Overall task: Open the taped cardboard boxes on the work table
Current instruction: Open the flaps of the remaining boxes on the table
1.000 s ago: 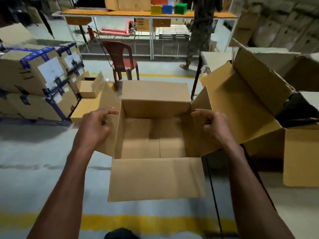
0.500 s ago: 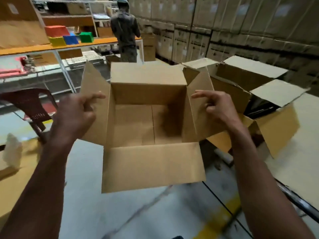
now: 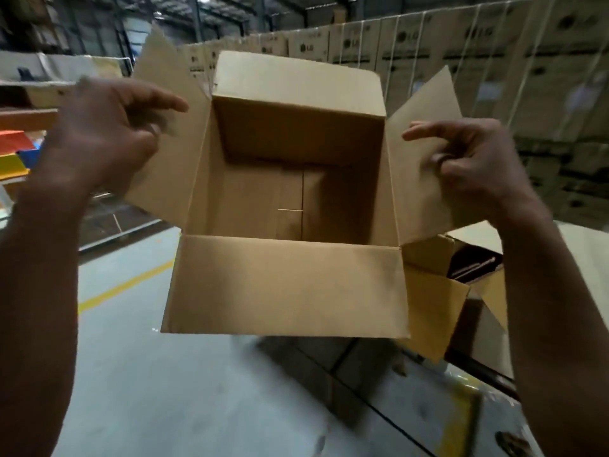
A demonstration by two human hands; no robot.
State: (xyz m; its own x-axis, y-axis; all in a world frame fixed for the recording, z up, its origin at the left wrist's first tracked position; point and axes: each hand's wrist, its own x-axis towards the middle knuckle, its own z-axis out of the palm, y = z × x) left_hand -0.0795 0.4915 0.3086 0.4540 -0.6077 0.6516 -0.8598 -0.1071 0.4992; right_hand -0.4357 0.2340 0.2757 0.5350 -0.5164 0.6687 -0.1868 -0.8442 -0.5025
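An empty brown cardboard box (image 3: 286,285) hangs in the air in front of me with all of its top flaps folded open. My left hand (image 3: 102,136) grips the left side flap and my right hand (image 3: 471,163) grips the right side flap. The near flap hangs down toward me and the far flap stands up. Inside I see only the bare cardboard bottom with its centre seam.
Below right, another opened cardboard box (image 3: 454,282) sits on the pale work table (image 3: 583,258). A wall of stacked printed cartons (image 3: 494,61) fills the back right. Grey floor with a yellow line (image 3: 125,285) lies at left, coloured bins (image 3: 13,153) at far left.
The box has risen with both hands and my view has swung to the right. The red chair, the standing person and the taped boxes have left the frame.
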